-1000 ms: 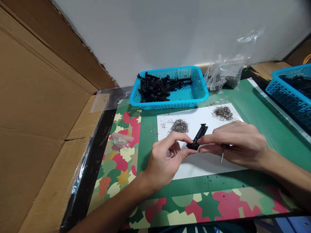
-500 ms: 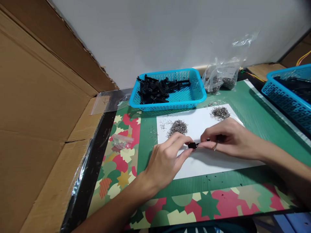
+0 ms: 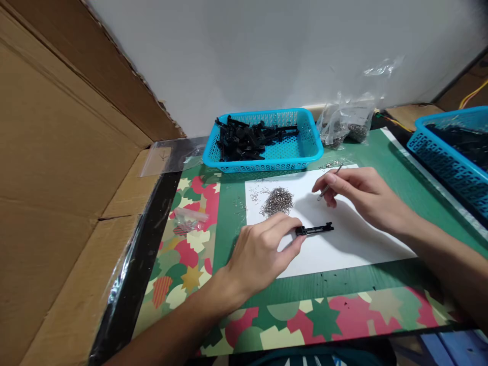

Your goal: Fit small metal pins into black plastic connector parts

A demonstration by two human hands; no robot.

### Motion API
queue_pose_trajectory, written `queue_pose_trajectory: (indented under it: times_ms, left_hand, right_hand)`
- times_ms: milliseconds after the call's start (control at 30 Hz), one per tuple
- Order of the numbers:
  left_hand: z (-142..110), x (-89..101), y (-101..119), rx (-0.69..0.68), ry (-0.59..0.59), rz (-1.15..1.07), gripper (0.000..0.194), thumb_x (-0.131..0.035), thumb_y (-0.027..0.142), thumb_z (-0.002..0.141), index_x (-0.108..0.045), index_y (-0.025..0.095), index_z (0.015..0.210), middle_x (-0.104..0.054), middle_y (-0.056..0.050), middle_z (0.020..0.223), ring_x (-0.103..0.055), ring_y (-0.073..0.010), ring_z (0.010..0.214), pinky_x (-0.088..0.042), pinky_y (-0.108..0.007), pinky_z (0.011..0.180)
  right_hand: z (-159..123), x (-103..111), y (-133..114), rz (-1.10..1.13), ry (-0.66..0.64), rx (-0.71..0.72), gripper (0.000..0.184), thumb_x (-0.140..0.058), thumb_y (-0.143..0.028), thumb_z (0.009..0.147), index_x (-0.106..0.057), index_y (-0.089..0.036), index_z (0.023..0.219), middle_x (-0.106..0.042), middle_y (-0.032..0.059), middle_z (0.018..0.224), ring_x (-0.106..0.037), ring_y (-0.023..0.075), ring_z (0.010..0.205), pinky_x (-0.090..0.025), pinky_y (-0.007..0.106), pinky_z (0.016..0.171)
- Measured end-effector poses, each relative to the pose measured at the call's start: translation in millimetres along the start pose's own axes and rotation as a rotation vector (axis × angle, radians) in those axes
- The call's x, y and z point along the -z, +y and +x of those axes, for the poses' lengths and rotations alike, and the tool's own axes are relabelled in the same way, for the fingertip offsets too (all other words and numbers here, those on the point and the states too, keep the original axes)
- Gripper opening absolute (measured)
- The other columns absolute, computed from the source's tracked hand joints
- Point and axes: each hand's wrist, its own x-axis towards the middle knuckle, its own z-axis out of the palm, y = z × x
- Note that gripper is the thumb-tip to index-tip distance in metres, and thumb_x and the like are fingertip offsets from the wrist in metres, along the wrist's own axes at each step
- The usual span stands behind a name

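Observation:
Between the thumb and fingers of my left hand [image 3: 267, 244] is one end of a slim black plastic part [image 3: 316, 230]. The part's long narrow body points right, over the white paper [image 3: 335, 254]. Up and to the right of it, my right hand [image 3: 354, 190] pinches a thin metal stick-like tool [image 3: 328, 187], tilted, with its lower tip above the paper. Whether the tool has one prong or two I cannot tell. A heap of tiny bent metal pieces [image 3: 279, 201] lies on the paper just beyond my left hand.
Behind the paper stands a blue basket [image 3: 263, 166] with many black parts [image 3: 244, 140]. Clear bags of metal pieces [image 3: 346, 127] lean by the wall. Another blue basket [image 3: 450, 152] is at the right. Cardboard [image 3: 68, 152] walls the left side, near a small plastic bag [image 3: 190, 219].
My right hand has let go of the black part's right end and moved up and away, with the metal tool now between its fingers. My left hand stays in place.

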Motion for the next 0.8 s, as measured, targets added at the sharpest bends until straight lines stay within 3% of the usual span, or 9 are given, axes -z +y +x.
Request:
queue_pose_trajectory:
  times_ms: [133,233,333,567,800]
  left_hand:
    - [-1,-0.3,-1,-0.011,-0.003,-0.002,0.017,-0.074,0.020,0.099,-0.074,0.019,0.116,-0.081,-0.001,0.106,-0.080,-0.0204,0.091,-0.058,-0.030,0.075]
    - [-2,-0.5,-1,-0.019,0.005,0.003,0.018,-0.074,0.021,0.099,-0.074,0.020,0.117,-0.081,-0.001,0.106,-0.080,-0.0205,0.091,-0.058,-0.030,0.075]
    - [-1,-0.8,-1,-0.018,0.006,0.004,0.017,-0.075,0.020,0.098,-0.074,0.019,0.115,-0.081,-0.001,0.104,-0.079,-0.0202,0.089,-0.058,-0.030,0.074]
    - [-3,-2.8,-5,-0.013,-0.026,-0.028,0.014,-0.074,0.022,0.099,-0.076,0.018,0.113,-0.081,-0.004,0.102,-0.078,-0.0208,0.088,-0.057,-0.030,0.073]
    - [-3,-4.3,-6,-0.006,-0.012,-0.044,0.009,-0.075,0.022,0.099,-0.076,0.017,0.106,-0.081,-0.003,0.100,-0.077,-0.0198,0.085,-0.056,-0.029,0.072]
  right_hand:
    - [5,-1,7,0.553,-0.089,-0.343,0.040,-0.072,-0.056,0.099,-0.077,-0.016,0.091,-0.076,0.0066,0.077,-0.072,0.0178,0.067,-0.060,0.033,0.074]
    - [8,-3,14,0.707,-0.098,-0.407,0.029,-0.086,-0.044,0.090,-0.076,-0.017,0.095,-0.078,0.0055,0.086,-0.075,0.0170,0.074,-0.062,0.033,0.082]
    - [4,-6,11,0.591,-0.142,-0.313,0.021,-0.087,-0.032,0.090,-0.074,-0.018,0.099,-0.076,0.0028,0.084,-0.074,0.0158,0.078,-0.059,0.029,0.081]
    - [-17,-13,-19,-0.058,-0.311,0.048,0.016,-0.061,-0.032,0.109,-0.068,-0.021,0.100,-0.071,0.0029,0.097,-0.064,0.0155,0.086,-0.050,0.027,0.079]
    - [-18,-15,-18,-0.194,-0.375,0.087,0.014,-0.057,-0.027,0.110,-0.067,-0.021,0.102,-0.072,0.0023,0.099,-0.064,0.0149,0.085,-0.049,0.026,0.077]
